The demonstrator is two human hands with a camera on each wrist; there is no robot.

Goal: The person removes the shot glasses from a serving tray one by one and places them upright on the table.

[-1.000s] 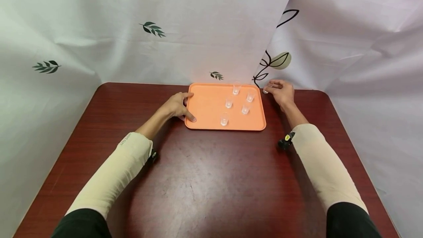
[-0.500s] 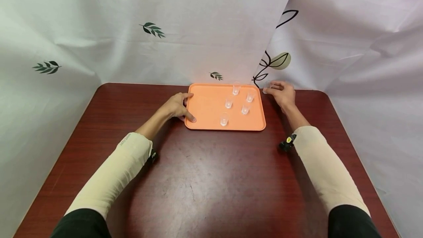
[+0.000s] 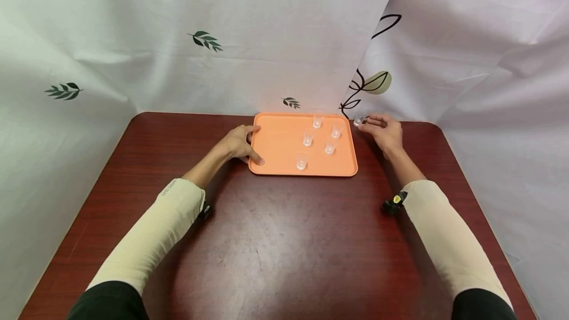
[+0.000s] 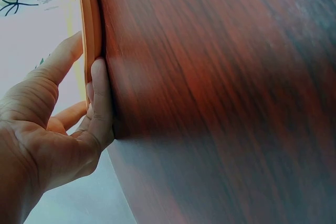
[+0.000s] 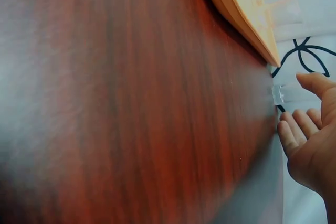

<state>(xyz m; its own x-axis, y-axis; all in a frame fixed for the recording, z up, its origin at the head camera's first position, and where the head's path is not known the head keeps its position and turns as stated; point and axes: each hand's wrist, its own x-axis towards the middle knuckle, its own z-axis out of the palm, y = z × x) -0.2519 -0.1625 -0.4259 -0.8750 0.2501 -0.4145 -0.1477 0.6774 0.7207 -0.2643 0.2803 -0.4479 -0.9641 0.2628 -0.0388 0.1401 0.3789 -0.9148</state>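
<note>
An orange tray (image 3: 280, 149) lies at the back of the table, with several small clear cups on its right half, one (image 3: 302, 162) near the front rim. My left hand (image 3: 237, 143) grips the tray's left end, thumb on top; in the left wrist view the fingers of the left hand (image 4: 63, 124) are at the tray's edge (image 4: 90, 24). Just right of the tray, a clear cup (image 3: 358, 119) stands on the table. Beside it is my right hand (image 3: 386, 133); in the right wrist view the right hand (image 5: 315, 140) has thumb and fingers apart, not touching the cup (image 5: 278, 95).
The dark red wooden table (image 3: 275, 241) spreads out in front of the tray. A white cloth (image 3: 249, 23) with leaf prints hangs directly behind the table and along both sides.
My right hand has let go of the clear cup and drawn back a little to the right and toward the front. The left hand and the tray have stayed in place.
</note>
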